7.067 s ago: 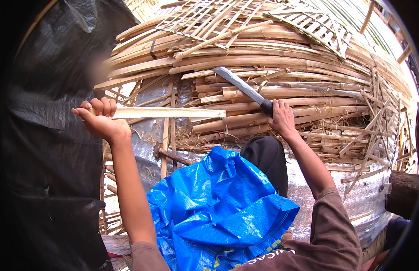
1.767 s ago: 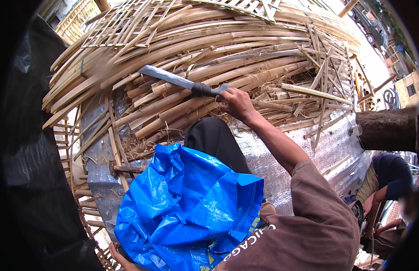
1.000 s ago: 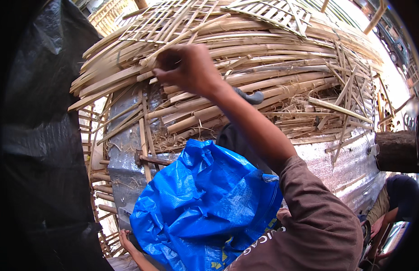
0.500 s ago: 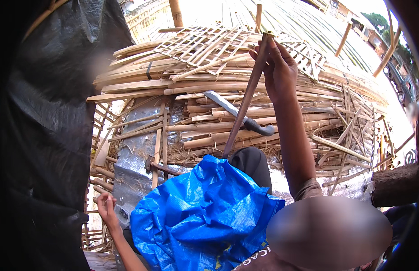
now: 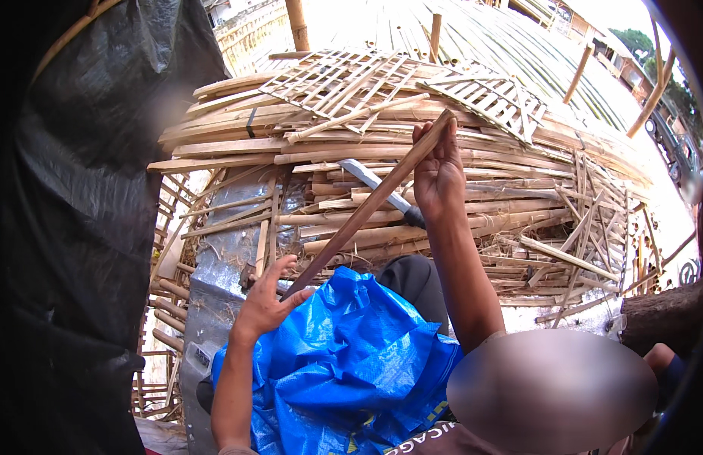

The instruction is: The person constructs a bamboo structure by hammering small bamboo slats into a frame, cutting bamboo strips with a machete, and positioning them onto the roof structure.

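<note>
My right hand (image 5: 440, 171) is raised in front of the bamboo pile, its fingers closed around the upper end of a long brown bamboo strip (image 5: 359, 216). The strip slants down to the left. Beside its lower end is my left hand (image 5: 264, 303), open, thumb and fingers apart; whether it touches the strip I cannot tell. A blue plastic sheet (image 5: 344, 364) covers my lap below both hands. Behind the strip lies a machete (image 5: 363, 174) with a grey blade, its handle partly hidden by my right arm.
Stacked split bamboo (image 5: 351, 144) spreads across the middle, with woven bamboo lattices (image 5: 492, 98) on top. A black plastic sheet (image 5: 78, 227) hangs at the left. At the right are a thick log (image 5: 662, 312) and part of a person's bare limb (image 5: 660, 356).
My right hand has come down and left, tilting the strip flatter. My left hand has moved up and right, close to the strip's lower end.
</note>
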